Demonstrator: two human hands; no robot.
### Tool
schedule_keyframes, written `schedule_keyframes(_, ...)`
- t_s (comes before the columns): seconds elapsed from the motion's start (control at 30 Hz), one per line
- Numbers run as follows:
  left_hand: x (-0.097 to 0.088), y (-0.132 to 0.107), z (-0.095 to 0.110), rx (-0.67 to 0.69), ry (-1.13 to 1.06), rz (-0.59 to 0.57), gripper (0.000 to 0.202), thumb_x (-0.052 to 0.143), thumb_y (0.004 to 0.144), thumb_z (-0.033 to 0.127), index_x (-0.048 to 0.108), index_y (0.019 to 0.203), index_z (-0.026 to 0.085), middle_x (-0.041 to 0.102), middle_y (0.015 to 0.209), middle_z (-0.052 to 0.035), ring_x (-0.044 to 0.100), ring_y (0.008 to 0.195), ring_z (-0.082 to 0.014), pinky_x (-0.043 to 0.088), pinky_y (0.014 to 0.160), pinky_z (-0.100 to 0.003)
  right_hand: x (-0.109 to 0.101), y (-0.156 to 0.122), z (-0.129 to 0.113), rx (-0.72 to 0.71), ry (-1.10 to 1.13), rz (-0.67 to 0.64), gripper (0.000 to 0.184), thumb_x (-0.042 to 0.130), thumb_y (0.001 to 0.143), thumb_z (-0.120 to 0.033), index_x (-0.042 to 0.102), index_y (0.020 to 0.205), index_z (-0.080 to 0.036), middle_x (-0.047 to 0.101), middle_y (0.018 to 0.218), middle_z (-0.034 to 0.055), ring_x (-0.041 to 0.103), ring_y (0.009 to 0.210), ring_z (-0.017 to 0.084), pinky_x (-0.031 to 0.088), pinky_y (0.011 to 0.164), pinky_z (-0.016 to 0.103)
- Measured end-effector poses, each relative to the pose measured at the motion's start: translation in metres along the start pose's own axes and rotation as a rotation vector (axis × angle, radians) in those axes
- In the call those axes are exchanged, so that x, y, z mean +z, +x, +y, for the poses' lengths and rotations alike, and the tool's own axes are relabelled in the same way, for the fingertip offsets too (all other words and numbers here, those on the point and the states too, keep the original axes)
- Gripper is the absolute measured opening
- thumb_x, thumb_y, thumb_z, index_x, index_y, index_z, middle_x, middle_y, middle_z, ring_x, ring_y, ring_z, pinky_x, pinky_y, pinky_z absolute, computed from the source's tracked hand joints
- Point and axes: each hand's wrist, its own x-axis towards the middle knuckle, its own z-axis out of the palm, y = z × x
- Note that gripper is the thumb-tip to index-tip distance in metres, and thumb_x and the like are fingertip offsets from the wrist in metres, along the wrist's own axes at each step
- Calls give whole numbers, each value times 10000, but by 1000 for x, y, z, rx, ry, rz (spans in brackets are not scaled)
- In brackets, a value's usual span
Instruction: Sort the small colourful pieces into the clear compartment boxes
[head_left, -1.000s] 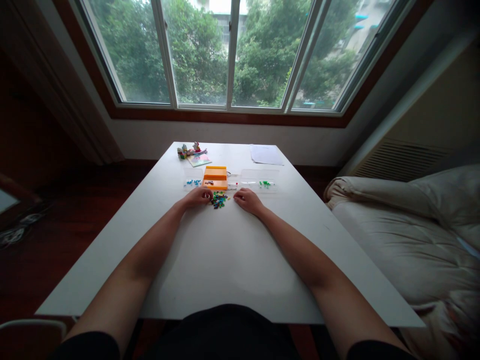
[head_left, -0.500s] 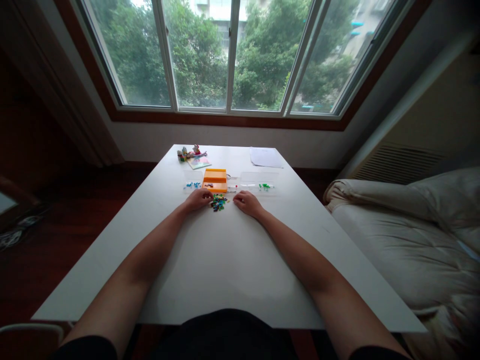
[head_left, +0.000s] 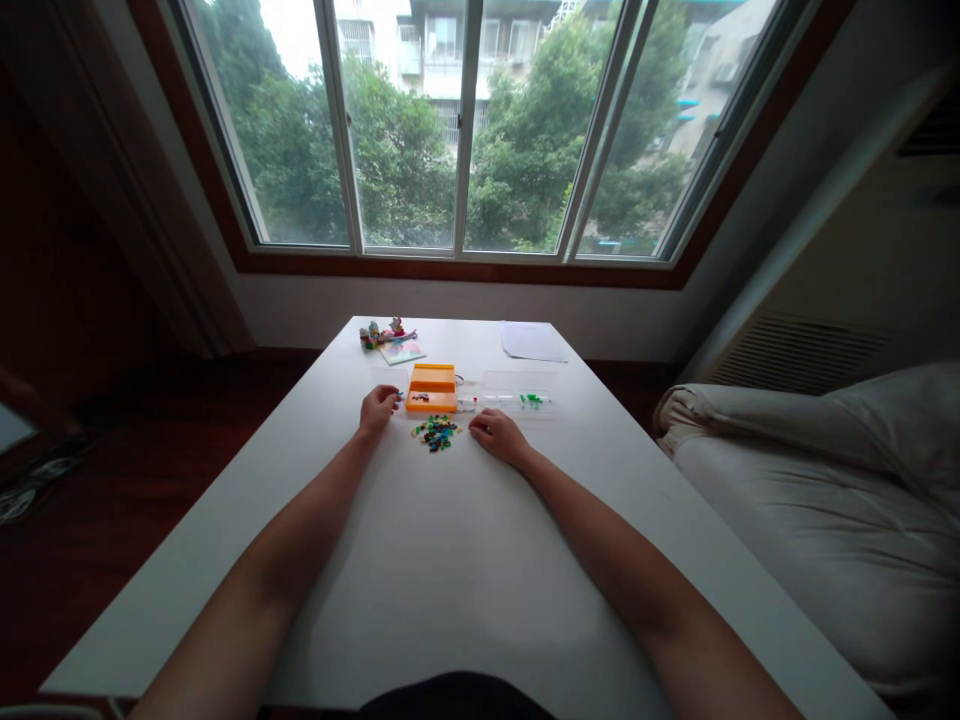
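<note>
A loose pile of small coloured pieces (head_left: pixel 436 434), mostly green, blue, black and yellow, lies on the white table (head_left: pixel 457 560). Over the left clear plastic box (head_left: pixel 386 377) is my left hand (head_left: pixel 379 408), its fingers pinched together; the hand covers most of that box, and whatever is between the fingertips is too small to name. My right hand (head_left: pixel 497 435) rests on the table just right of the pile with its fingers curled in, hiding anything they hold. Behind the pile stands an open orange case (head_left: pixel 433 385) with a few dark pieces in its near half.
Right of the orange case, a clear compartment box (head_left: pixel 521 383) holds green pieces (head_left: pixel 531 399). Small toy figures (head_left: pixel 382 334) and a colourful card (head_left: pixel 403 352) are at the back left. White paper sheets (head_left: pixel 534 341) lie back right. A sofa (head_left: pixel 810 480) stands beside the table.
My left hand has moved left from the edge of the pile to over the left clear box. My right hand stays beside the pile. The view has tilted up slightly.
</note>
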Motion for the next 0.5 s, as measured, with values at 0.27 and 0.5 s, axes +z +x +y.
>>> schedule_keyframes(0.27, -2, 0, 1, -54, -26, 70, 436, 558, 821, 405, 602, 1176, 155, 748, 1018, -127, 605, 602, -96, 525, 615, -252, 0, 0, 0, 5, -7, 2, 110, 650, 890, -185, 753, 915, -212, 652, 902, 44, 576, 875, 182, 448, 824, 285)
schedule_keyframes(0.5, 5, -2, -6, 1, 113, 5, 361, 544, 826, 327, 658, 1132, 174, 746, 1015, -92, 634, 648, -114, 521, 646, -250, 7, 0, -8, -16, -37, 25, 200, 642, 897, -146, 731, 1053, -234, 659, 997, 63, 569, 998, 215, 455, 907, 331)
